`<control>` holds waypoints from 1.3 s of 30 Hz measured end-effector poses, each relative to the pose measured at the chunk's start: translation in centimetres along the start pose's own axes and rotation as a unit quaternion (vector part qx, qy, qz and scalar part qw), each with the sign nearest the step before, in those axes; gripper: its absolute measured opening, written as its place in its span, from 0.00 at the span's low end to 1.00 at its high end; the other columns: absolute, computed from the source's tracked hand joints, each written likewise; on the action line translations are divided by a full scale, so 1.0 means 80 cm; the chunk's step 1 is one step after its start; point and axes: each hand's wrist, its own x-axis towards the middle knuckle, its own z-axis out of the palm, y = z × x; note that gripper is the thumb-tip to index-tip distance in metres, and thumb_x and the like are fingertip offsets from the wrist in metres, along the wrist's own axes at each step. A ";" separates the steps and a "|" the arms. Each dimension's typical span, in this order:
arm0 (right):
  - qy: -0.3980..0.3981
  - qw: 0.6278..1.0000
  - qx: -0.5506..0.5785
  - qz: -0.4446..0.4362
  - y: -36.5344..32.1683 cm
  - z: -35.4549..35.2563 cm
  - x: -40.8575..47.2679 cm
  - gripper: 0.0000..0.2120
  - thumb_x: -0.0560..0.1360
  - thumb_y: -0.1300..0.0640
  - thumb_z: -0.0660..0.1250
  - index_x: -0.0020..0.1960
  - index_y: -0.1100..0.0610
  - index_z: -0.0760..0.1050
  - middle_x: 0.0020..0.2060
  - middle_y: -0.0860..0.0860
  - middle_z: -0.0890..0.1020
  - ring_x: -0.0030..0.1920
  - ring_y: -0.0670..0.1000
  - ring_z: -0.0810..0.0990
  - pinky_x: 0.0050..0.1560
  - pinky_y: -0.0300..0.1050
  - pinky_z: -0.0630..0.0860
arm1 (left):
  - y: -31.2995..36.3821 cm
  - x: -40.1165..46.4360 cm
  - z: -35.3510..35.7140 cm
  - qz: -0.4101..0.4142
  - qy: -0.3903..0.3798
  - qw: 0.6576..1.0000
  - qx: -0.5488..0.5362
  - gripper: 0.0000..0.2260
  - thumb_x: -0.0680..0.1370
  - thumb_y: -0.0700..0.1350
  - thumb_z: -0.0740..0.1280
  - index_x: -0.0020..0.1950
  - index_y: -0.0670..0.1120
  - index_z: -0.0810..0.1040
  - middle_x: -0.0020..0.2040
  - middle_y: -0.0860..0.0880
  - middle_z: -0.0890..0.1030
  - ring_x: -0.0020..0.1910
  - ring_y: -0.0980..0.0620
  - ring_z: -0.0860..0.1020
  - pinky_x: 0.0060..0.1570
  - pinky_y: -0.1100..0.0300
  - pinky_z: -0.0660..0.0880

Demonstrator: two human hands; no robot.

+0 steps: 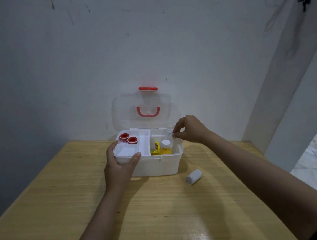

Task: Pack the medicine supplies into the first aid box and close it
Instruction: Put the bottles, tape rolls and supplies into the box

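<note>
The wooden table (148,212) filled the corner under a scuffed white wall (84,50), and near its far edge stood the first aid box (156,166), white, with its clear lid (145,109) thrown back almost upright against the wall, red handle showing through it. An inner tray (133,146) sat across the left half of the box; two red-capped tape rolls (128,138) stood in its back compartment. To the right of the tray, down in the open well, lay a yellow bottle (165,148) with a white cap and a small yellow packet (156,147) beside it.

The left hand (120,165) clasped the box's front left corner, thumb over the rim, fingers curled round the side, steadying it. The right hand (188,129) hovered at the back right corner, thumb and forefinger pinched on something small and pale (169,135), too blurred for me to name, held just over the well.

One white roll (193,176), likely a bandage, lay on its side on the table, near the box's right front and not yet packed.

From where I stood the risks looked plain: the pinched item could drop onto the rim and spill outside, the roll could trundle off if the table were knocked, and the upright bottle might stop the lid shutting.
</note>
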 end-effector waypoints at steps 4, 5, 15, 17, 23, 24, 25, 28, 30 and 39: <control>0.000 1.000 0.009 0.012 -0.001 0.003 0.000 0.06 0.69 0.56 0.73 0.44 0.58 0.84 0.42 0.52 0.85 0.42 0.48 0.78 0.47 0.46 0.77 | 0.000 0.001 0.000 0.000 0.003 1.000 0.003 0.34 0.68 0.51 0.75 0.69 0.59 0.63 0.61 0.55 0.70 0.58 0.49 0.73 0.49 0.52 0.79; 0.001 1.000 0.003 0.013 -0.001 0.004 0.000 0.06 0.69 0.56 0.73 0.44 0.57 0.84 0.42 0.52 0.85 0.42 0.47 0.78 0.47 0.47 0.78 | 0.000 0.001 -0.001 0.000 0.003 1.000 0.003 0.33 0.68 0.51 0.75 0.68 0.59 0.63 0.60 0.55 0.70 0.58 0.49 0.73 0.49 0.52 0.79; 0.051 0.998 0.029 0.012 0.014 -0.003 -0.013 0.11 0.68 0.51 0.73 0.46 0.57 0.83 0.39 0.47 0.79 0.42 0.46 0.77 0.48 0.47 0.77 | -0.002 0.002 -0.002 0.000 0.004 1.000 0.017 0.33 0.67 0.53 0.75 0.68 0.61 0.62 0.63 0.53 0.70 0.59 0.48 0.73 0.49 0.50 0.80; 0.083 0.996 0.038 0.019 0.022 -0.011 -0.025 0.10 0.70 0.51 0.72 0.47 0.57 0.83 0.40 0.49 0.80 0.42 0.46 0.77 0.46 0.44 0.75 | -0.002 0.003 -0.002 -0.001 0.003 1.000 0.018 0.33 0.67 0.53 0.75 0.68 0.61 0.62 0.64 0.52 0.70 0.59 0.48 0.73 0.49 0.49 0.79; 0.133 0.977 -0.034 0.161 0.119 -0.009 -0.092 0.11 0.71 0.53 0.69 0.51 0.56 0.81 0.46 0.56 0.82 0.45 0.53 0.77 0.43 0.44 0.70 | -0.002 0.004 -0.003 -0.002 0.008 1.000 0.016 0.32 0.68 0.53 0.75 0.67 0.61 0.63 0.60 0.56 0.69 0.58 0.49 0.72 0.52 0.48 0.78; 0.143 0.967 -0.053 0.204 0.135 -0.004 -0.109 0.12 0.71 0.54 0.69 0.53 0.56 0.80 0.48 0.58 0.81 0.47 0.56 0.78 0.43 0.46 0.71 | -0.002 0.004 -0.003 -0.002 0.007 1.000 0.016 0.32 0.68 0.53 0.75 0.67 0.61 0.63 0.60 0.56 0.68 0.58 0.50 0.72 0.52 0.47 0.78; 0.156 0.956 -0.067 0.241 0.149 0.002 -0.125 0.15 0.70 0.54 0.70 0.55 0.56 0.79 0.50 0.59 0.81 0.49 0.58 0.78 0.45 0.48 0.73 | -0.002 0.004 -0.004 0.000 0.007 1.000 0.017 0.32 0.68 0.53 0.75 0.68 0.61 0.63 0.61 0.55 0.69 0.58 0.50 0.72 0.52 0.48 0.78; 0.184 0.934 -0.046 0.303 0.171 0.017 -0.165 0.20 0.70 0.52 0.70 0.60 0.55 0.76 0.54 0.59 0.80 0.54 0.60 0.78 0.51 0.54 0.76 | -0.001 0.004 -0.004 0.003 0.007 1.000 0.018 0.33 0.68 0.53 0.74 0.69 0.59 0.63 0.66 0.51 0.70 0.60 0.49 0.72 0.51 0.51 0.78; 0.183 0.930 -0.009 0.320 0.177 0.027 -0.178 0.19 0.71 0.52 0.69 0.61 0.54 0.76 0.55 0.57 0.81 0.53 0.59 0.79 0.52 0.53 0.76 | 0.000 0.004 -0.004 0.001 0.008 1.000 0.024 0.33 0.68 0.53 0.74 0.69 0.58 0.62 0.69 0.48 0.69 0.62 0.46 0.72 0.51 0.51 0.78; 0.269 0.893 0.118 0.341 0.183 0.029 -0.175 0.09 0.70 0.63 0.68 0.50 0.60 0.79 0.47 0.59 0.83 0.43 0.51 0.76 0.47 0.43 0.70 | 0.002 -0.001 -0.001 -0.001 0.015 1.000 0.022 0.33 0.69 0.51 0.74 0.70 0.56 0.62 0.68 0.47 0.70 0.57 0.49 0.72 0.48 0.54 0.77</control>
